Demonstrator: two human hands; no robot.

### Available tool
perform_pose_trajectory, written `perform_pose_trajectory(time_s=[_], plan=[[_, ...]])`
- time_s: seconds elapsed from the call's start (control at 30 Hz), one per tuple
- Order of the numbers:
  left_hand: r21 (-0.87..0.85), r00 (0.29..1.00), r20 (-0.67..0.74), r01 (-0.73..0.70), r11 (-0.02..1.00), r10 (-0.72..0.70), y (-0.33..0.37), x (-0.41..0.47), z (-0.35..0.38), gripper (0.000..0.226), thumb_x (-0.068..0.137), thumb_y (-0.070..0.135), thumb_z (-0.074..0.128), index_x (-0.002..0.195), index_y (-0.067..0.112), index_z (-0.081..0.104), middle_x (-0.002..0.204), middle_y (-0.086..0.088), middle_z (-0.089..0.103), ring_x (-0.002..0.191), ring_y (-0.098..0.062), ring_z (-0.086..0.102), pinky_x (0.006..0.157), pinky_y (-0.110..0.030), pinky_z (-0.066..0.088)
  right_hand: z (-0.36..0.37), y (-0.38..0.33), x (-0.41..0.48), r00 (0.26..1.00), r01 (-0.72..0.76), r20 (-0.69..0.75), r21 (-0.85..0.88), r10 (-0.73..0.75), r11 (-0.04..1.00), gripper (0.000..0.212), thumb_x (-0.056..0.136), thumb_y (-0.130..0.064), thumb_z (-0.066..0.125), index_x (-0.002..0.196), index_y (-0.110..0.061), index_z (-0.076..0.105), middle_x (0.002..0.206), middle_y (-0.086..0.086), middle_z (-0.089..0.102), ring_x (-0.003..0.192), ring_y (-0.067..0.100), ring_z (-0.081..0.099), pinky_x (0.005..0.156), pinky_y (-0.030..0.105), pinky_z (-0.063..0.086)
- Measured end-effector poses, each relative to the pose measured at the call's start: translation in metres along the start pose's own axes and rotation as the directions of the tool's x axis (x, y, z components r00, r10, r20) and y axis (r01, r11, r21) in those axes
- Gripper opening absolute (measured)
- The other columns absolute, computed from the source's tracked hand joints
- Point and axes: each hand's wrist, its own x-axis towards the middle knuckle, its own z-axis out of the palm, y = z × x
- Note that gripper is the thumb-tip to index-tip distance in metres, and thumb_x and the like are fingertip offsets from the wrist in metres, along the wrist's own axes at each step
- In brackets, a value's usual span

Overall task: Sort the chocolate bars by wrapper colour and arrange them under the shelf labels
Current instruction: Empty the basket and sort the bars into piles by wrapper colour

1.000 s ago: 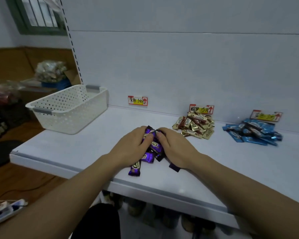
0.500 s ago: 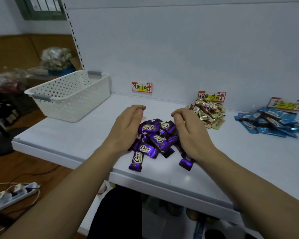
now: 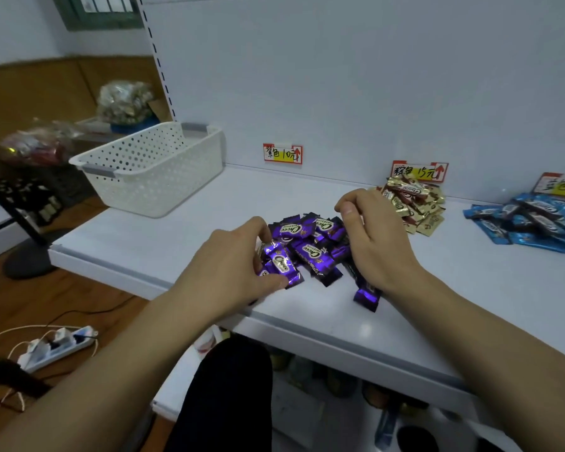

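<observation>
Purple bars point(image 3: 307, 251): loose heap at shelf point(image 3: 183, 230) front, short of the purple label point(image 3: 282, 154). Your left hand point(image 3: 232, 272) curls its fingers point(image 3: 257, 224) round the heap's left side; your right hand point(image 3: 372, 246) curls fingers alongside, grip unclear. Step: gathering. Next: push heap back under label.

Dim, bluish light. A small glare spot on the shelf point(image 3: 470, 288) near its front lip; frame edges bow, corners blur.

Pale wall panel point(image 3: 340, 76), green-framed window point(image 3: 98, 14), wooden floor point(image 3: 62, 298), white power strip point(image 3: 57, 347)
</observation>
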Motion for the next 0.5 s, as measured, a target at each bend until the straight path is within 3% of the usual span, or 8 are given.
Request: perform_pose_trajectory(time_s=[0.13,0.27,0.37,0.43,0.5], plan=[[-0.027,0.991,0.134,0.032,0.999,-0.029,-0.012,0.000,-0.020,0.052,0.068,0.038,0.089,0.106,0.033,0.053,0.071,0.009,0.071,0.064,-0.001,0.063,0.058,-0.025,0.046,0.000,-0.002,-0.003,0.999,0.031,0.025,-0.031,-0.030,0.999,0.026,0.103,-0.031,0.035,0.098,-0.019,0.058,0.096,-0.003,0.055,0.094,0.016,0.047,0.083,0.029,0.036],[-0.024,0.988,0.148,0.046,0.999,-0.042,-0.027,0.000,-0.031,0.033,0.078,0.042,0.082,0.102,0.032,0.062,0.081,0.008,0.069,0.071,-0.002,0.063,0.064,-0.026,0.047,0.001,-0.004,-0.001,0.998,0.034,0.047,-0.035,-0.032,0.999,0.027,0.103,-0.034,0.034,0.098,-0.021,0.057,0.094,-0.004,0.056,0.092,0.016,0.047,0.081,0.029,0.036],[-0.072,0.997,0.082,0.004,0.997,0.002,-0.031,0.000,-0.028,0.006,0.091,0.026,0.070,0.091,0.029,0.065,0.077,0.007,0.071,0.068,-0.003,0.067,0.069,-0.030,0.050,0.000,-0.003,-0.001,0.998,0.037,0.042,-0.025,-0.036,0.999,0.027,0.103,-0.032,0.034,0.097,-0.020,0.057,0.094,-0.003,0.056,0.092,0.016,0.047,0.081,0.028,0.035],[-0.135,1.000,0.020,0.000,0.991,0.003,-0.027,-0.002,-0.021,0.014,0.097,0.016,0.059,0.088,0.027,0.060,0.076,0.008,0.067,0.070,-0.006,0.066,0.067,-0.027,0.047,0.000,-0.003,-0.002,0.998,0.039,0.048,-0.031,-0.038,0.999,0.026,0.103,-0.032,0.034,0.097,-0.021,0.057,0.093,-0.002,0.056,0.092,0.017,0.048,0.080,0.029,0.036],[-0.142,1.000,-0.001,0.003,0.990,-0.004,-0.017,-0.003,-0.014,0.009,0.099,0.024,0.056,0.090,0.025,0.057,0.082,0.009,0.064,0.079,-0.011,0.062,0.064,-0.025,0.040,0.000,-0.003,-0.001,0.998,0.047,0.045,-0.043,-0.045,0.998,0.027,0.104,-0.033,0.033,0.097,-0.022,0.057,0.093,-0.003,0.056,0.092,0.017,0.048,0.081,0.030,0.037]])
